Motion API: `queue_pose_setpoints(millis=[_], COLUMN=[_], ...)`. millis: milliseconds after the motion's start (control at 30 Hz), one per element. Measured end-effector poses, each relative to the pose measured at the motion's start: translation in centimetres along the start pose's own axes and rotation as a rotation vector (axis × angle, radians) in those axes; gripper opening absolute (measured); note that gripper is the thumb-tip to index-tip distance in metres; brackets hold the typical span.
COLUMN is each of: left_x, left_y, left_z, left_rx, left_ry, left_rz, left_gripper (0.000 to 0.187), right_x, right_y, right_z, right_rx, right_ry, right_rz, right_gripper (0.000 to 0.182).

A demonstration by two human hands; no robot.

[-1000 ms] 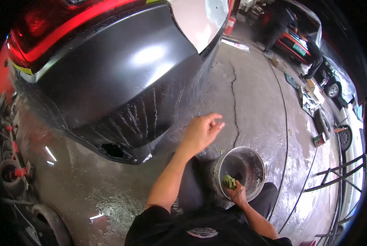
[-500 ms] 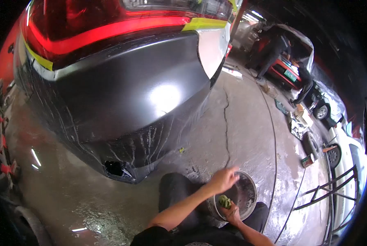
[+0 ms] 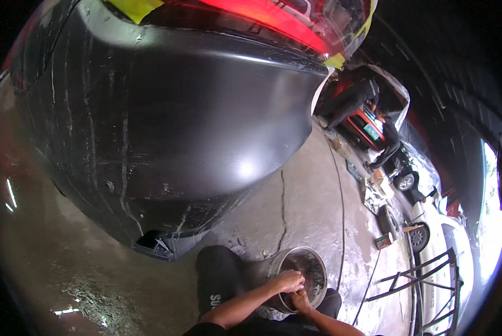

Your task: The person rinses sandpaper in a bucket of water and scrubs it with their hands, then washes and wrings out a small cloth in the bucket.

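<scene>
My left hand and my right hand are closed and pressed together over a round metal bucket between my knees. The crumpled green cloth seen in my right hand a moment ago is hidden by the fingers now. What my left hand closes on does not show. In front of me is the dark grey rear bumper of a car, streaked with wet runs on its lower part. Its lower corner has a dark opening. Yellow tape edges the red tail light above.
The concrete floor is wet and cracked. At right lie a tyre, a can and a black metal frame near a white car. Farther back, people lean over a red car.
My left hand has come down to meet my right hand over the bucket, and the green cloth has gone out of sight. The view has shifted, bringing the bumper larger into view.
</scene>
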State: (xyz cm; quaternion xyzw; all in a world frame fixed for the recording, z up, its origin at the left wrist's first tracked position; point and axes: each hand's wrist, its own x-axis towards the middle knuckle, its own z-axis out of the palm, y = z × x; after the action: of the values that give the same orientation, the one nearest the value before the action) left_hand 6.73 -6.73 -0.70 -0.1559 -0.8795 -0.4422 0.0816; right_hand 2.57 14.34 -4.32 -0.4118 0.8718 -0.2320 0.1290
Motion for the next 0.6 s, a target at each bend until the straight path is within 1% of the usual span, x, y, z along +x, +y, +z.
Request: queue_pose_setpoints(millis=[67,167,233,267,367,400,500,567,600], left_x=[-0.2,0.2,0.2,0.1,0.3,0.5,1.0,0.8,0.5], left_y=[0.1,0.3,0.5,0.6,-0.1,-0.6,-1.3,-1.3,-1.1], left_z=[0.2,0.3,-0.2,-0.3,0.9,1.6,2.6,1.9,1.7], left_rx=[0.096,0.136,0.136,0.135,0.16,0.169,0.16,0.115,0.108], left_ry=[0.0,-0.178,-0.228,-0.255,-0.194,-0.166,-0.075,-0.027,0.002], left_rz=[0.039,-0.049,-0.076,-0.09,-0.091,-0.064,0.033,0.124,0.127], left_gripper=[0.029,0.03,0.029,0.029,0.033,0.032,0.031,0.033,0.033], right_x=[-0.3,-0.3,0.1,0.1,0.4,0.1,0.0,-0.2,-0.4], right_y=[1.7,-0.3,-6.1,-7.9,-5.3,-2.2,-1.3,-0.6,-0.3], right_z=[0.5,0.0,-1.4,-1.7,-1.2,0.1,0.1,-0.4,-0.7], right_rx=[0.0,0.137,0.188,0.215,-0.039,0.062,0.3,0.17,0.107], right_ry=[-0.001,-0.046,0.012,0.04,-0.1,-0.045,0.091,0.09,0.09], right_rz=[-0.068,0.133,0.146,0.155,0.142,0.204,0.137,0.179,0.199], right_gripper=[0.017,0.019,0.021,0.022,0.023,0.022,0.019,0.019,0.019])
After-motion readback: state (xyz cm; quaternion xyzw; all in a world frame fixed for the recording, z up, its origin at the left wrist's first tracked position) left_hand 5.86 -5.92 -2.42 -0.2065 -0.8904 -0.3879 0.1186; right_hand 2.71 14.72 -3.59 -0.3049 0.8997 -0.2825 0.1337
